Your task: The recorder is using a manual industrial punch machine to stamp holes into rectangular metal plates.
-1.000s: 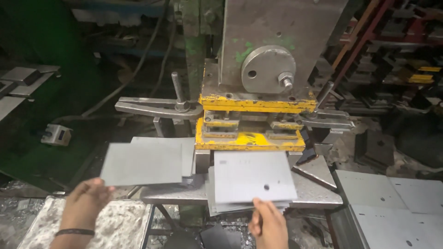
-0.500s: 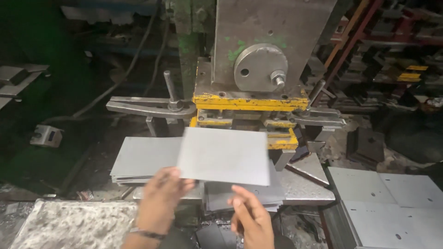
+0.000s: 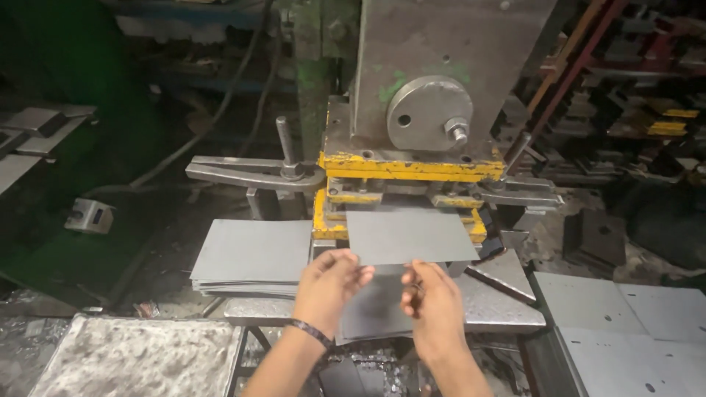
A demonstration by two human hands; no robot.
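This is a metalworking shop, dim and grimy. A heavy press machine with chipped yellow die plates fills the middle. A stack of grey sheet-metal blanks sits at the left edge of its steel bed, punched sheets pile at the right, and racks of metal parts line the back.

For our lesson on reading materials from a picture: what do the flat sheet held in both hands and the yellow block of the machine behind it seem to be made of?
The sheet, pinched by the left hand and right hand, looks like thin sheet metal: matte grey, flat, crisp-edged. The yellow block seems to be heavy painted metal, its yellow coat chipped and worn dark.
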